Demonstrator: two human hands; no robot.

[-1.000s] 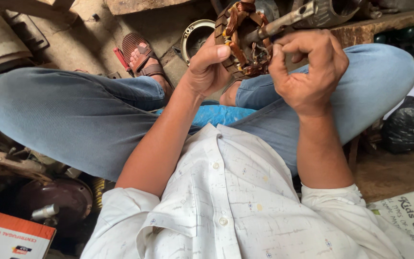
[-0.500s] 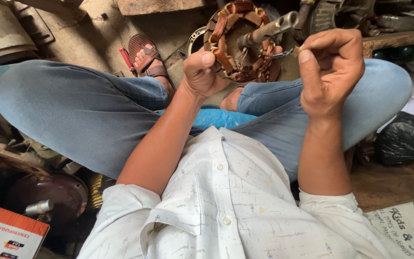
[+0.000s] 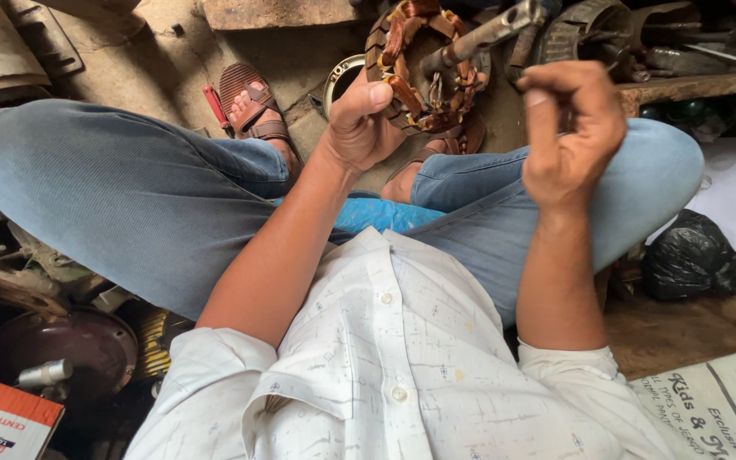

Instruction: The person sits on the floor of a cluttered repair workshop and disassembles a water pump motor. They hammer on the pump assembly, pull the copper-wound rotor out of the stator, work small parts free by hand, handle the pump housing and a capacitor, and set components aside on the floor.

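Note:
My left hand (image 3: 359, 119) grips the left rim of a round motor stator (image 3: 415, 72) with brown copper windings, held up in front of my knees. A grey metal shaft (image 3: 483, 38) sticks out of its middle toward the upper right. My right hand (image 3: 568, 136) is raised to the right of the stator, apart from it, above my right knee. Its fingers are curled closed and I see nothing between them. I sit with my legs in blue jeans and wear a white shirt.
My feet in brown sandals (image 3: 253, 106) rest on the dirty floor, with a metal ring (image 3: 342, 77) beside them. A black plastic bag (image 3: 692, 255) and a wooden plank (image 3: 700, 85) lie right. A brown motor cover (image 3: 70, 345) and an orange-white box (image 3: 2, 422) sit lower left.
My right hand has let go of the stator and drawn away to the right with its fingers closed. My left hand keeps holding the stator, which has tilted slightly.

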